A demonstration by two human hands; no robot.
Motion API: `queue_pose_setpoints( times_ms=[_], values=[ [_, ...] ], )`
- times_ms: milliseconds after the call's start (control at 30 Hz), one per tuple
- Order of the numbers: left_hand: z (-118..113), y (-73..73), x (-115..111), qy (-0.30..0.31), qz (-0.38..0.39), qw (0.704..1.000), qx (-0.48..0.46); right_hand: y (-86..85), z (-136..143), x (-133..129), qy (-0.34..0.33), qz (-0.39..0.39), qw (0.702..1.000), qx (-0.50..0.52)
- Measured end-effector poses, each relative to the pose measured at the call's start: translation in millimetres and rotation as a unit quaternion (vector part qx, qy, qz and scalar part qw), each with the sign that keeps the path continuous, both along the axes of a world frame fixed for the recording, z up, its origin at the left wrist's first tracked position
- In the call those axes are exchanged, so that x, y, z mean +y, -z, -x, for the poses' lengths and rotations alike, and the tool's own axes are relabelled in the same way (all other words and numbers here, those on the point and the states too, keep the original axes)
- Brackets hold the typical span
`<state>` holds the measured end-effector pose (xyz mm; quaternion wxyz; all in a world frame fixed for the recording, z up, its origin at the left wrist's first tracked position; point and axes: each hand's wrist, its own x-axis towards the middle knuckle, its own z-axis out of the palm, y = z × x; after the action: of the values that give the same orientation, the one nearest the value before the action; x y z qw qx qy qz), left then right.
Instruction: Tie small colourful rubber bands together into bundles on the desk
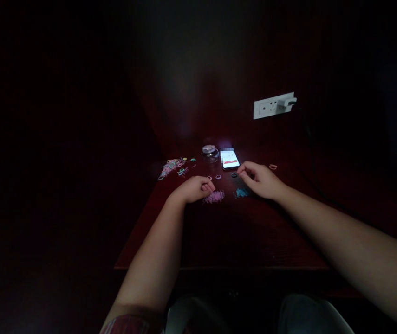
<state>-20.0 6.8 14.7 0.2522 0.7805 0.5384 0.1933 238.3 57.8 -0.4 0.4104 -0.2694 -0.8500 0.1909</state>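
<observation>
A pile of small purple bands point(214, 196) lies on the dark red table point(226, 236), with my left hand point(196, 189) at its upper left edge, fingers curled; what they hold, if anything, is too small to make out. To the right is a pile of blue bands point(242, 192). My right hand point(259, 180) hovers above and right of it, thumb and forefinger pinched beside a dark ring point(234, 175). Between the hands lies a purple ring point(218, 176). A mixed, many-coloured pile point(171, 168) sits at the back left.
A round clear jar point(210, 153) stands behind the piles, beside a lit phone point(230, 158). A pinkish band point(272, 167) lies right of the phone. On the wall is a white socket point(270, 107) with a plug; a dark cable runs down at the right.
</observation>
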Motion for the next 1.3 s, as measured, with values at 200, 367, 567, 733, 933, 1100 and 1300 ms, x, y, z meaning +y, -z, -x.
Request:
queue_pose_setpoints(
  times_ms=[200, 367, 567, 733, 933, 1100, 1300],
  values=[
    [-0.3, 0.2, 0.2, 0.002, 0.009, 1.0, -0.013, 0.2, -0.5, 0.9, 0.003, 0.0, 1.0, -0.001],
    [-1.0, -0.4, -0.6, -0.001, 0.012, 1.0, -0.012, -0.4, -1.0, 0.6, 0.012, -0.008, 1.0, -0.012],
    [-1.2, -2.5, -2.0, 0.015, 0.02, 1.0, -0.019, -1.8, -0.6, -1.1, 0.011, -0.003, 1.0, -0.012],
    [-0.2, -2.7, -2.7, 0.02, 0.004, 1.0, -0.022, -1.3, -0.1, -0.7, 0.01, 0.0, 1.0, -0.011],
    [-0.4, -2.6, -2.9, 0.015, -0.018, 0.999, -0.04, -0.5, 0.2, -0.1, 0.003, 0.002, 1.0, -0.006],
    [-1.0, -3.1, -3.3, 0.029, 0.011, 0.999, -0.031, -1.2, 0.6, -1.0, 0.006, 0.002, 1.0, -0.008],
    [2.7, 2.0, -0.3, 0.056, 0.008, 0.998, -0.017, -1.9, 0.9, -1.6, 0.001, -0.005, 1.0, -0.011]
  ],
)
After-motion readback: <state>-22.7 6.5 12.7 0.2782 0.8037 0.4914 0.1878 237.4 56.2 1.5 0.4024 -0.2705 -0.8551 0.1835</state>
